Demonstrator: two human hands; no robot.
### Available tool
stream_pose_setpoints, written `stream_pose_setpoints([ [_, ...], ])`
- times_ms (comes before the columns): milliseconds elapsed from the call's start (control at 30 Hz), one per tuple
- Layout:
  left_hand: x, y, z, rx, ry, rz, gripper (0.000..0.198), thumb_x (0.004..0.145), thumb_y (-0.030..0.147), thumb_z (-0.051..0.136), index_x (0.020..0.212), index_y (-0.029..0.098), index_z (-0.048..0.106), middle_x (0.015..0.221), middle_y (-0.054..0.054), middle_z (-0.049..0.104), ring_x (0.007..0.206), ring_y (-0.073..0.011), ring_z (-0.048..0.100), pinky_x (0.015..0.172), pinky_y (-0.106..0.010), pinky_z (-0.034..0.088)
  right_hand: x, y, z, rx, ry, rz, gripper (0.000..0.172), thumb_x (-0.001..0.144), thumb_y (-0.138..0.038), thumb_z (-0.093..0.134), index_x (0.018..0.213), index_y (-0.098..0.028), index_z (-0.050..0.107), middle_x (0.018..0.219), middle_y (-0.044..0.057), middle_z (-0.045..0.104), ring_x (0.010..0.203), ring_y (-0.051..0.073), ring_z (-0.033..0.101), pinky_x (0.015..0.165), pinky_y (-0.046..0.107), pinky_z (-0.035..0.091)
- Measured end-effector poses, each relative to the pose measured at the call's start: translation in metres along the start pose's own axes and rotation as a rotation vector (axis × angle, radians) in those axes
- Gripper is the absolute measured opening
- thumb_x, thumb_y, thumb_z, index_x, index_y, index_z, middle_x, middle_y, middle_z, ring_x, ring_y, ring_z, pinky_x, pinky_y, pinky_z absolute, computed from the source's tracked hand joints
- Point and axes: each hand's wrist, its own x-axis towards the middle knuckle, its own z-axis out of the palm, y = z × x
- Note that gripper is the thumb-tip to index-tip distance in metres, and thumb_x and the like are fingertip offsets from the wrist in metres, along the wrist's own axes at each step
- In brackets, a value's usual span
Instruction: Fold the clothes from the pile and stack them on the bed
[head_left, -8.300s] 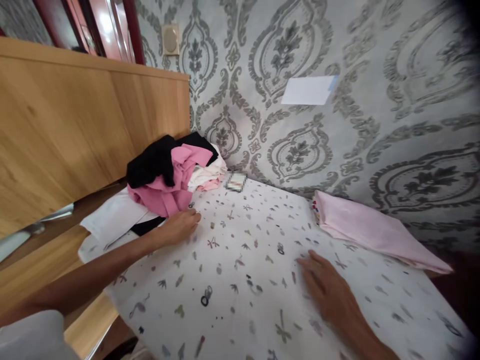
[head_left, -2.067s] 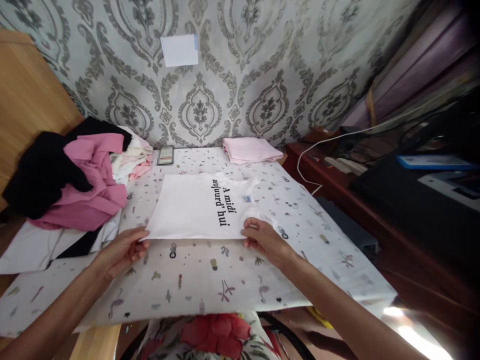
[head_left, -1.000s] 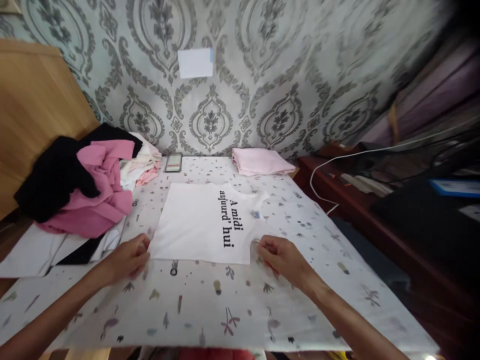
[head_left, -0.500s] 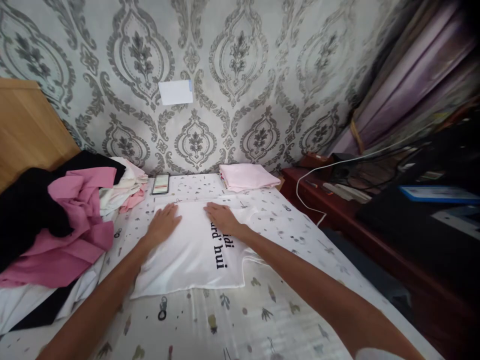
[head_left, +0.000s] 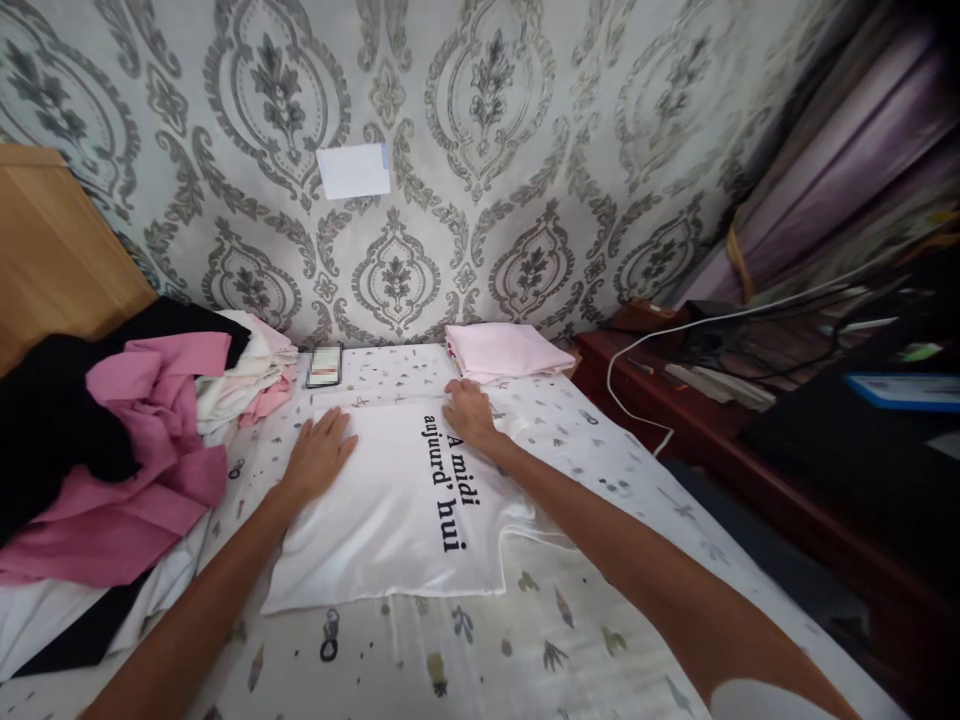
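Note:
A white T-shirt lies spread on the bed, with dark lettering along its right part. My left hand rests flat on the shirt's left edge, fingers stretched apart. Near the shirt's far edge, just right of the lettering's start, my right hand lies on the cloth with its fingers slightly bent and nothing seen in them. The shirt's right side is partly hidden under my right forearm, where sleeve folds bunch up.
A folded pink garment sits by the wall. A phone lies at the bed's far edge. Heaped pink, black and white clothes fill the left. On the right stands a dark red table with a white cable.
My right hand has slid to the right across the shirt, uncovering more of the lettering. My left hand stays on the left edge. The view has shifted slightly.

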Motion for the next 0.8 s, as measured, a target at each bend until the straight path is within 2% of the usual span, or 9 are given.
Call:
stream_pose_setpoints([
  [100, -0.032, 0.022, -0.01, -0.02, 0.105, 0.126, 0.044, 0.101, 0.034, 0.036, 0.136, 0.014, 0.055, 0.149, -0.018, 0.05, 0.142, -0.0288, 0.043, 0.121, -0.056, 0.025, -0.056, -0.018, -0.005, 0.091, 0.138, -0.214, 0.035, 0.091, -0.017, 0.052, 0.126, -0.015, 0.056, 0.129, 0.018, 0.058, 0.122, 0.032, 0.05, 0.102, 0.049, 0.042],
  [167, -0.064, 0.044, -0.014, -0.05, 0.183, 0.314, 0.04, 0.101, 0.03, 0.038, 0.134, 0.016, 0.057, 0.145, -0.016, 0.056, 0.14, -0.0265, 0.046, 0.123, -0.055, 0.023, -0.11, -0.032, -0.006, 0.178, 0.236, -0.447, 0.033, 0.095, -0.017, 0.048, 0.126, -0.018, 0.057, 0.131, 0.017, 0.059, 0.125, 0.031, 0.051, 0.102, 0.05, 0.044],
  [233, -0.098, 0.067, -0.017, -0.055, 0.23, 0.539, 0.04, 0.099, 0.023, 0.041, 0.136, 0.016, 0.055, 0.143, -0.013, 0.058, 0.142, -0.0248, 0.043, 0.126, -0.055, 0.017, -0.165, -0.043, -0.007, 0.236, 0.26, -0.652, 0.041, 0.094, -0.013, 0.047, 0.134, -0.019, 0.052, 0.13, 0.016, 0.062, 0.122, 0.03, 0.054, 0.102, 0.051, 0.047],
  [267, -0.113, 0.077, -0.018, -0.047, 0.238, 0.631, 0.04, 0.097, 0.021, 0.043, 0.136, 0.017, 0.056, 0.141, -0.012, 0.06, 0.144, -0.0241, 0.041, 0.128, -0.055, 0.013, -0.189, -0.047, -0.008, 0.257, 0.26, -0.709, 0.047, 0.092, -0.009, 0.046, 0.137, -0.019, 0.049, 0.128, 0.015, 0.064, 0.121, 0.029, 0.056, 0.102, 0.051, 0.049],
  [367, -0.146, 0.097, -0.022, 0.005, 0.206, 0.785, 0.037, 0.095, 0.023, 0.047, 0.129, 0.023, 0.062, 0.136, -0.006, 0.064, 0.146, -0.0228, 0.038, 0.131, -0.05, 0.011, -0.235, -0.052, -0.011, 0.301, 0.195, -0.67, 0.05, 0.09, -0.005, 0.046, 0.137, -0.02, 0.049, 0.125, 0.014, 0.066, 0.12, 0.027, 0.059, 0.102, 0.047, 0.053],
  [467, -0.158, 0.106, -0.025, -0.007, 0.25, 0.821, 0.031, 0.093, 0.024, 0.051, 0.119, 0.027, 0.067, 0.129, -0.003, 0.068, 0.144, -0.0215, 0.042, 0.132, -0.046, 0.017, -0.245, -0.051, -0.013, 0.336, 0.173, -0.641, 0.044, 0.091, -0.005, 0.045, 0.132, -0.02, 0.053, 0.123, 0.012, 0.067, 0.116, 0.025, 0.061, 0.1, 0.044, 0.055],
  [567, -0.16, 0.111, -0.028, -0.114, 0.335, 0.784, 0.026, 0.093, 0.025, 0.054, 0.116, 0.024, 0.067, 0.12, -0.002, 0.073, 0.135, -0.0186, 0.052, 0.131, -0.041, 0.018, -0.242, -0.052, -0.012, 0.389, 0.17, -0.706, 0.039, 0.093, -0.004, 0.041, 0.129, -0.017, 0.053, 0.12, 0.012, 0.067, 0.115, 0.022, 0.059, 0.101, 0.042, 0.054],
  [667, -0.166, 0.117, -0.031, -0.154, 0.355, 0.78, 0.026, 0.094, 0.02, 0.049, 0.112, 0.022, 0.067, 0.113, -0.001, 0.075, 0.123, -0.0169, 0.062, 0.13, -0.038, 0.021, -0.238, -0.052, -0.01, 0.485, 0.137, -0.737, 0.033, 0.096, -0.007, 0.04, 0.124, -0.017, 0.054, 0.113, 0.011, 0.067, 0.109, 0.02, 0.06, 0.098, 0.04, 0.054],
  [800, -0.176, 0.119, -0.042, -0.101, 0.312, 0.86, 0.03, 0.091, 0.013, 0.049, 0.112, 0.019, 0.068, 0.118, -0.003, 0.074, 0.122, -0.0191, 0.062, 0.121, -0.039, 0.041, -0.231, -0.032, -0.016, 0.537, 0.226, -0.694, 0.029, 0.095, -0.008, 0.043, 0.118, -0.019, 0.057, 0.109, 0.01, 0.068, 0.105, 0.021, 0.06, 0.092, 0.039, 0.055],
])
